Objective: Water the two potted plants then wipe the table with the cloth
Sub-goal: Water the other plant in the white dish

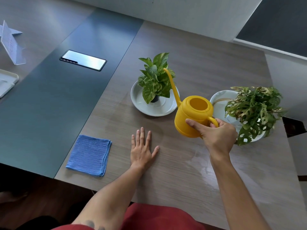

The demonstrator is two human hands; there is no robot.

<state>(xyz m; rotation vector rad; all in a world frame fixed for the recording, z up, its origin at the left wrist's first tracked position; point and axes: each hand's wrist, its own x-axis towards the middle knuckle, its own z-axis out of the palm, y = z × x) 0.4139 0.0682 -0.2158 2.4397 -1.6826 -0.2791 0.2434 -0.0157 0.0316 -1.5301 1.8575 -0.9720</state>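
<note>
My right hand grips the handle of a yellow watering can, held above the table with its long spout reaching up over the leaves of the left potted plant. That plant stands in a small dark pot on a white saucer. A second plant with holed leaves sits on a marbled white plate to the right, just behind my right hand. A folded blue cloth lies near the front edge. My left hand rests flat on the wooden table, fingers spread, beside the cloth.
A dark strip runs down the table's left part, with a phone lying on it. A white tray and a clear stand sit at the far left. Faint wet streaks show near my right forearm.
</note>
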